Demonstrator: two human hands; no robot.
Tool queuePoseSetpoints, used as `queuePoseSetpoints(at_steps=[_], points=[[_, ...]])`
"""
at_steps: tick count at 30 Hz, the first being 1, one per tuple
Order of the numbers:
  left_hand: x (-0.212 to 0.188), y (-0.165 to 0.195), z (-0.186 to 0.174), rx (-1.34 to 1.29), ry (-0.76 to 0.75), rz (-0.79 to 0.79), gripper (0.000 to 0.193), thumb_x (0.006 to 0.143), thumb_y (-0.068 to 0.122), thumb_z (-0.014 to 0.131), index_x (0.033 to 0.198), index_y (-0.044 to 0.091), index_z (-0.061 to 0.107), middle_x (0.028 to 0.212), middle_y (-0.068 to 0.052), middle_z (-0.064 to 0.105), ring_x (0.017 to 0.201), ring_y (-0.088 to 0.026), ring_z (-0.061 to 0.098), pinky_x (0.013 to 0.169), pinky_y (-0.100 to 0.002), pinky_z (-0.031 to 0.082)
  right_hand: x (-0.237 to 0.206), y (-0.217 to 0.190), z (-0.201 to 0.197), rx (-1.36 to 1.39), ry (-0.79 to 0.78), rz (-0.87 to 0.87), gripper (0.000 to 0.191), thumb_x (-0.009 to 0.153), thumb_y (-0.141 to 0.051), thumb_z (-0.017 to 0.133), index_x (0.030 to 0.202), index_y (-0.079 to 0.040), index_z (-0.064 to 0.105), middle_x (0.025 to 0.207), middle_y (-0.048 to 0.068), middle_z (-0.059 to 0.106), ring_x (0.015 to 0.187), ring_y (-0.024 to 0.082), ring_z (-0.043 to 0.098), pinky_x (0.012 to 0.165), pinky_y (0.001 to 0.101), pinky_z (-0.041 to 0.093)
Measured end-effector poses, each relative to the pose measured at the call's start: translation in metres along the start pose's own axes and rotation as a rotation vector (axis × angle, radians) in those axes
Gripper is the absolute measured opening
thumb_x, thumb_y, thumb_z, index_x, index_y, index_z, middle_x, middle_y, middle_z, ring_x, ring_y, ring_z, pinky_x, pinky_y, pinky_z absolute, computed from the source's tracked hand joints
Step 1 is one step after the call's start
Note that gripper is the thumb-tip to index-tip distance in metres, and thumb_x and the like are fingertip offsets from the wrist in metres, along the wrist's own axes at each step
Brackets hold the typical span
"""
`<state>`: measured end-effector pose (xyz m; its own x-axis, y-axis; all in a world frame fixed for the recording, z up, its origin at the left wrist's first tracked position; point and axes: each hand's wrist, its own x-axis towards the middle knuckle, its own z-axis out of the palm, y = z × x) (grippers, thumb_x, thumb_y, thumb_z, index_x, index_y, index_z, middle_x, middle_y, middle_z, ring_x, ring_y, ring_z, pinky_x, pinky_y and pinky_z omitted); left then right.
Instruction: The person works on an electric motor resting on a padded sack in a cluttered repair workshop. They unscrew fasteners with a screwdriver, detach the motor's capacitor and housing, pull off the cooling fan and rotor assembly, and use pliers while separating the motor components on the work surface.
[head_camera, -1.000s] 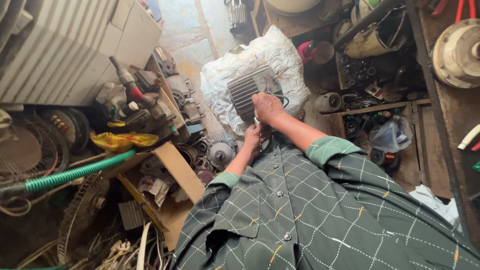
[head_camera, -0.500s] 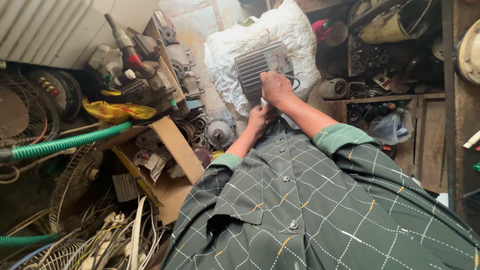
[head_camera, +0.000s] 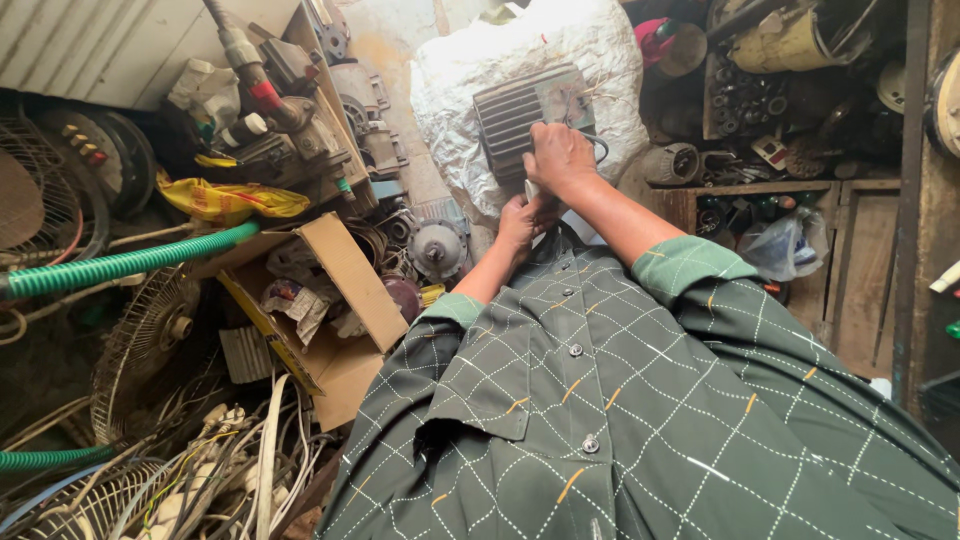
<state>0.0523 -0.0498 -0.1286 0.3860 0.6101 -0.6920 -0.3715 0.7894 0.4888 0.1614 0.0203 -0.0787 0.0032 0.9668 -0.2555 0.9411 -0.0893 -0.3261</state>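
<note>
Above a white woven sack, at upper centre: grey ribbed motor housing, fins toward the left. Right hand laid over the housing's lower right corner, fingers curled down and pressed against it. Left hand just below, fingers bunched around a small pale piece beside the housing's lower edge; whether pinched tight, cannot tell. Left of the arms: open cardboard box with crumpled scraps, green corrugated hose crossing above it, wire fan guard beneath. Right: wooden shelf with metal parts and a clear plastic bag.
</note>
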Motion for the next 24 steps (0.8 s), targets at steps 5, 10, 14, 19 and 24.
queuePoseSetpoints(at_steps=[5,10,14,19,24], points=[[-0.0012,0.0025,0.0011,-0.006,-0.03,0.012,0.042,0.089,0.038,0.078,0.109,0.004,0.064,0.094,-0.006,0.075,0.079,-0.015,0.073,0.071,-0.029,0.057,0.001,0.0008,0.0009,0.068,-0.002,0.037,0.015,0.08,-0.018,0.08,0.089,-0.008,0.074,0.093,0.019,0.073,0.09,0.041,0.072,0.08,0.0483,0.057],[0.0004,-0.0001,0.0006,-0.057,-0.048,0.032,0.043,0.09,0.037,0.08,0.11,0.003,0.065,0.09,-0.005,0.073,0.076,-0.015,0.071,0.07,-0.029,0.057,0.0041,0.0017,-0.0006,0.152,-0.03,0.128,0.012,0.074,-0.016,0.082,0.085,-0.012,0.078,0.092,0.016,0.074,0.089,0.038,0.073,0.08,0.0464,0.058],[0.0022,-0.001,-0.0014,-0.019,-0.009,0.039,0.046,0.089,0.04,0.079,0.111,0.003,0.064,0.089,-0.005,0.073,0.076,-0.014,0.071,0.07,-0.028,0.058,0.0043,0.0007,-0.0017,0.039,0.006,0.068,0.022,0.076,-0.025,0.08,0.085,-0.005,0.075,0.088,0.021,0.073,0.084,0.042,0.072,0.076,0.0489,0.057],[0.0026,-0.0006,-0.0017,-0.026,0.016,0.032,0.049,0.086,0.041,0.08,0.111,0.003,0.062,0.091,-0.006,0.074,0.077,-0.015,0.072,0.071,-0.029,0.059,0.0052,-0.002,0.0019,-0.13,-0.112,0.032,0.026,0.086,-0.026,0.072,0.083,-0.001,0.076,0.086,0.025,0.073,0.081,0.043,0.073,0.074,0.0504,0.058],[0.0032,-0.0009,-0.0019,-0.022,0.005,0.019,0.047,0.087,0.04,0.079,0.11,0.003,0.061,0.091,-0.007,0.074,0.078,-0.016,0.074,0.071,-0.029,0.058,0.0066,-0.0013,0.0059,-0.08,-0.09,0.049,0.024,0.084,-0.023,0.073,0.086,0.0,0.077,0.089,0.025,0.073,0.084,0.043,0.073,0.076,0.0483,0.059]])
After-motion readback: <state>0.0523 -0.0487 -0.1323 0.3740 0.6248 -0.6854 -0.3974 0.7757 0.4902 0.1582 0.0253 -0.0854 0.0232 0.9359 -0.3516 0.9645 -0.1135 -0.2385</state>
